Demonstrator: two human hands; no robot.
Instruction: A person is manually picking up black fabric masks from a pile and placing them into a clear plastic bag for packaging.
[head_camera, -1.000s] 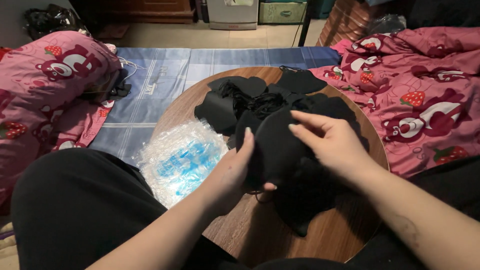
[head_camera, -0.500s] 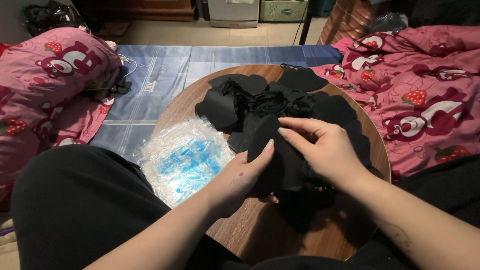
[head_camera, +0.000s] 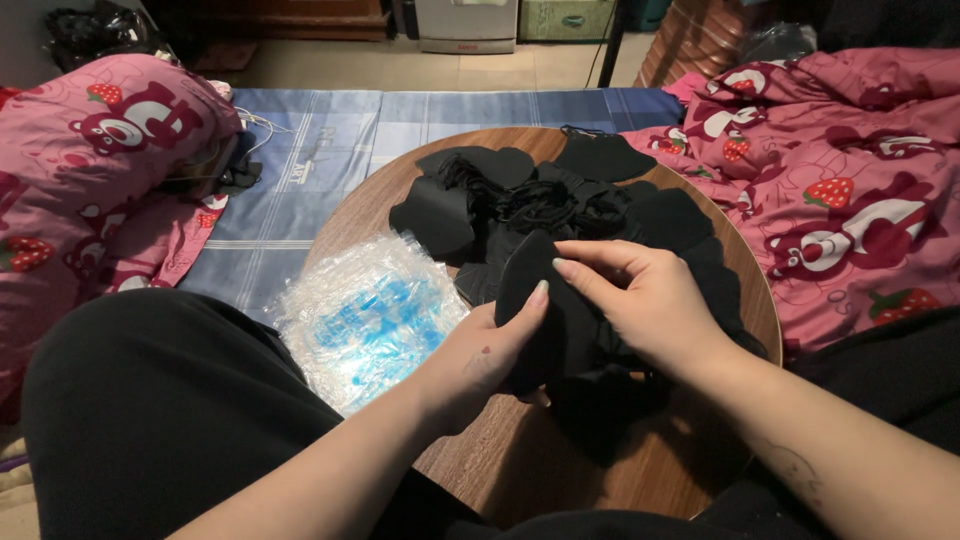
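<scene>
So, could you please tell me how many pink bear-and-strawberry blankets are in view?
2. One pink blanket is bunched at the left, beside the blue mat; the other pink blanket spreads at the right, past the round wooden table. More may lie out of frame.

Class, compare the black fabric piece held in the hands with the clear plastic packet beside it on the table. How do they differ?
The black fabric piece is dark and opaque; the plastic packet is clear with blue showing inside. The fabric piece is gripped by the left hand and right hand; the packet lies untouched. Both sit over the round wooden table.
</scene>
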